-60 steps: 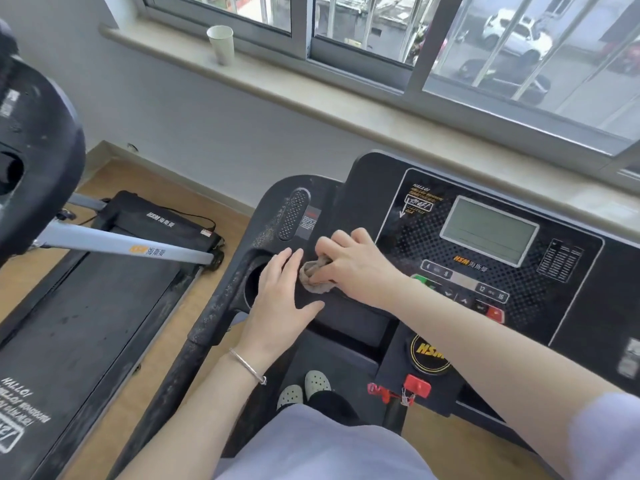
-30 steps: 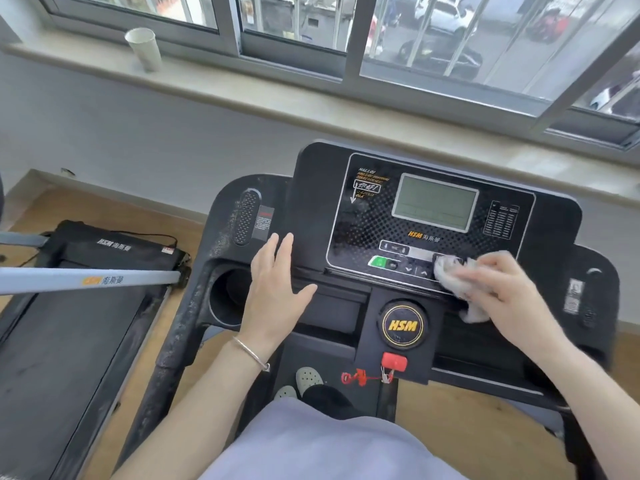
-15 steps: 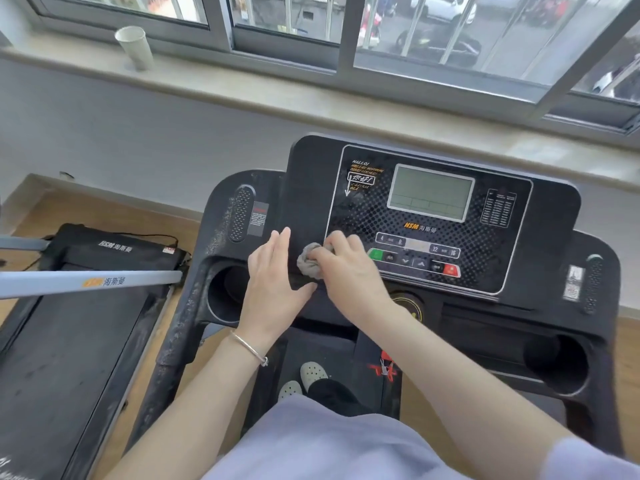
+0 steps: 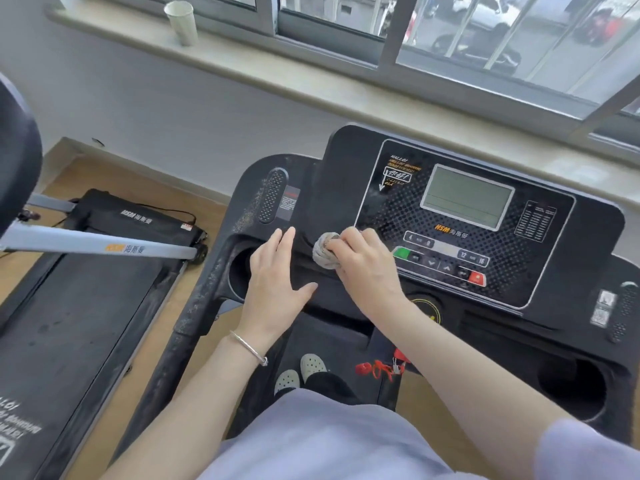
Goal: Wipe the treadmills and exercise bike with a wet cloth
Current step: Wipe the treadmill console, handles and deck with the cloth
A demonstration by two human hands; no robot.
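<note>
I stand on a black treadmill whose console point(image 4: 571, 237) carries a grey screen and a row of buttons. My right hand point(image 4: 367, 268) grips a balled grey cloth point(image 4: 323, 252) and presses it on the console's lower left edge, beside the button panel. My left hand point(image 4: 277, 282) lies flat with straight fingers on the console shelf, just left of the cloth and right of the left cup holder point(image 4: 240, 271). A second treadmill point(image 4: 79, 306) stands on the floor to the left.
A paper cup point(image 4: 181, 22) stands on the window sill point(image 4: 346, 95) behind the console. A grey handrail point(image 4: 97, 245) of the left treadmill crosses toward me. A red safety clip and cord point(image 4: 379, 368) hang under the console. A dark rounded machine part point(image 4: 17, 161) fills the left edge.
My right hand swept the cloth from the console's left side to the right buttons and back to the left edge. My left hand stayed flat on the shelf.
</note>
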